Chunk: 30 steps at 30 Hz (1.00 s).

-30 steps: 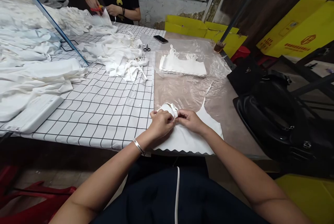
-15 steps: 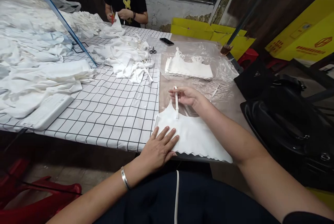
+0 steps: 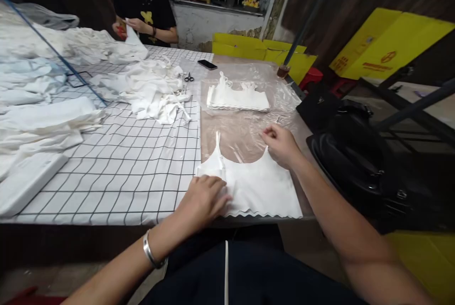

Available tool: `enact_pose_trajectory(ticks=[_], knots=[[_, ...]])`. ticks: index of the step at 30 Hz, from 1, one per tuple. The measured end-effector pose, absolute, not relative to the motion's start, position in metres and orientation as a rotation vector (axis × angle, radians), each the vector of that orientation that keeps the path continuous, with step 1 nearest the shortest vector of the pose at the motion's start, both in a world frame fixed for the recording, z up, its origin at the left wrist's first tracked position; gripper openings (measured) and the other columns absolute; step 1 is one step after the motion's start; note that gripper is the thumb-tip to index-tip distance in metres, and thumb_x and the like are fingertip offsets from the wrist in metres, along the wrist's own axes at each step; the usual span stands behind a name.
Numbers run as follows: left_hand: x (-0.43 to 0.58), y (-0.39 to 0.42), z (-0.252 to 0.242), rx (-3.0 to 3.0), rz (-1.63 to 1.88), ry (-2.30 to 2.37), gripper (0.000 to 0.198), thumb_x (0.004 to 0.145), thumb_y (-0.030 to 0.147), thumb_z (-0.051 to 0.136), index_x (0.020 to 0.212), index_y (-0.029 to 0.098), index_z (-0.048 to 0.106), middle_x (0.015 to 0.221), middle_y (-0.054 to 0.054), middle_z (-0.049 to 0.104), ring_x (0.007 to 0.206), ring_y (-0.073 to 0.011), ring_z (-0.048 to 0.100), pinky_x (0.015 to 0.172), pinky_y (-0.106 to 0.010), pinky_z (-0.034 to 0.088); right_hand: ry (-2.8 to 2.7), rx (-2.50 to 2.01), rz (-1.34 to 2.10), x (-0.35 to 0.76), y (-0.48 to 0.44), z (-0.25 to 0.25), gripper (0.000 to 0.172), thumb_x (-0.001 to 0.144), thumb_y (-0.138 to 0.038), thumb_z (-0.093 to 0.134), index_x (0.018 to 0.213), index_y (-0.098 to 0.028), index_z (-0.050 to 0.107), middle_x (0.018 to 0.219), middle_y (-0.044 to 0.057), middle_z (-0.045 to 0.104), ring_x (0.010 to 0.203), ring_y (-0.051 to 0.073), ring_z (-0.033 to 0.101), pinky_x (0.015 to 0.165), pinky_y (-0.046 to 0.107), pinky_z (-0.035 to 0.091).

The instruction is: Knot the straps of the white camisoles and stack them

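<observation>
So the white top (image 3: 259, 184) is lying flat right at the near edge of the bench (image 3: 142, 167), mostly on the clear plastic (image 3: 245, 139) side, with its scalloped hem (image 3: 265, 215) running along the front. A stack of similar tops (image 3: 241, 99) is sitting just beyond it.

Left hand (image 3: 204, 201) is resting on the lower left of the top, fingers loosely spread and blurring a bit — looks like a flat palm rather than a pinch. Right hand (image 3: 282, 145) is hovering over the other shoulder with its fingers curling in, right by the base of the right strap (image 3: 266, 150). I honestly can't tell whether they're gripping the strap or just touching it, since the hand is hiding that bit.

Handling-wise, I'm guessing this thing is weighing next to nothing: soft, floppy and probably a little stretchy, so it's likely wanting to wrinkle or skate on that plastic. Nothing's looking breakable, but the left strap (image 3: 218, 140) is looking thin, so I'm not trusting straps for hauling it around. For straightening, pinching a strap near its base while a flat hand is weighing down the body seems smart. For lifting, I'm going with both side edges.
</observation>
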<state>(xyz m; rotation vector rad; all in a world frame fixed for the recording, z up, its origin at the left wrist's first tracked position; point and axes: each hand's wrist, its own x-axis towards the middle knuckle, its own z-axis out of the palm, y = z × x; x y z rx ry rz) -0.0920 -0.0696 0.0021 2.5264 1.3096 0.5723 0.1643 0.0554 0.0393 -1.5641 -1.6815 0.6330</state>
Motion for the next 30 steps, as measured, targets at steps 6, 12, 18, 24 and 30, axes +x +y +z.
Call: enact_pose_trajectory(ticks=[6,12,18,24,30], knots=[[0.000,0.004,0.025,2.507,0.737,1.067,0.022,0.093,0.024,0.048,0.079,0.016,0.063,0.083,-0.009,0.063,0.080,-0.0200,0.058,0.075,-0.034,0.046,-1.411,-1.922,0.508,0.234,0.030,0.010,0.030,0.071,-0.044,0.064,0.059,-0.019,0.053,0.055,-0.001,0.054,0.056,0.014,0.049,0.051,0.025,0.034],[0.053,-0.019,-0.015,2.753,0.465,0.598,0.028,0.093,0.031,0.049,0.108,0.015,0.066,0.123,-0.012,0.063,0.114,-0.0262,0.056,0.093,-0.040,0.044,-1.331,-1.828,1.253,0.205,0.087,0.001,0.031,0.059,-0.021,0.080,0.053,-0.018,0.050,0.043,-0.006,0.046,0.044,0.007,0.038,0.042,0.021,0.023],[0.043,-0.028,-0.025,2.822,0.311,0.448,0.051,0.101,0.041,0.031,0.145,0.018,0.039,0.153,-0.007,0.038,0.144,-0.0253,0.029,0.118,-0.050,0.019,-1.095,-1.637,1.510,0.212,0.143,0.018,0.023,0.070,-0.009,0.070,0.064,-0.018,0.051,0.061,-0.001,0.062,0.040,0.004,0.032,0.035,0.017,0.018],[0.044,-0.026,-0.016,2.717,0.203,0.431,0.052,0.101,0.040,0.029,0.148,0.018,0.034,0.156,-0.008,0.030,0.146,-0.0253,0.022,0.120,-0.052,0.014,-0.934,-1.645,1.492,0.238,0.199,0.063,0.023,0.090,-0.007,0.050,0.069,-0.012,0.054,0.062,-0.001,0.056,0.039,0.000,0.026,0.036,0.015,0.017],[0.050,-0.021,-0.007,2.161,0.372,0.521,0.047,0.097,0.044,0.039,0.135,0.019,0.052,0.146,-0.011,0.047,0.139,-0.0274,0.039,0.119,-0.054,0.017,-1.106,-1.489,1.369,0.230,0.174,0.109,0.012,0.088,-0.012,0.060,0.076,-0.014,0.061,0.069,0.002,0.065,0.046,0.005,0.041,0.044,0.017,0.033]])
